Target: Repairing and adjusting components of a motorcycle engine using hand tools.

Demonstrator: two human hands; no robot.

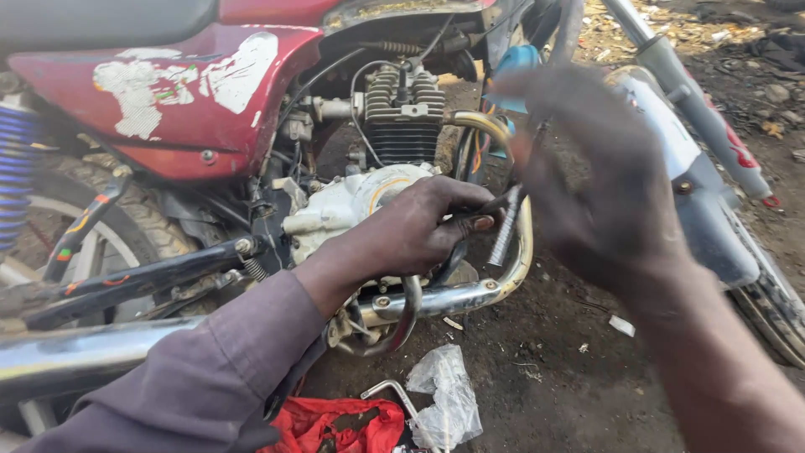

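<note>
Beside the red motorcycle [193, 92], at the centre of the view, the left hand [411, 231] reaches in from eight o'clock, its purple sleeve [193, 377] pushed up the forearm. Its grip is closed around a slim dark tool handle [470, 210], thumb and fingers curled over it, just in front of the pale engine casing [352, 205]. A threaded metal rod [506, 235] hangs down from the spot where the two hands meet, at about three o'clock from the left hand. The right hand [587, 176] (blurred by motion) hangs at two o'clock from the left, fingers spread downward toward the rod's upper end; whether its grip has hold of anything I cannot tell. The finned cylinder [405, 109] stands at twelve o'clock above the left hand, and the chrome exhaust pipe [470, 294] curves below both hands at six o'clock. Lower still, on the dirt ground [570, 394], lie a crumpled clear plastic bag [449, 398] and, at its nine o'clock, a red cloth [335, 424]. The front wheel [771, 302] sits at four o'clock.
</note>
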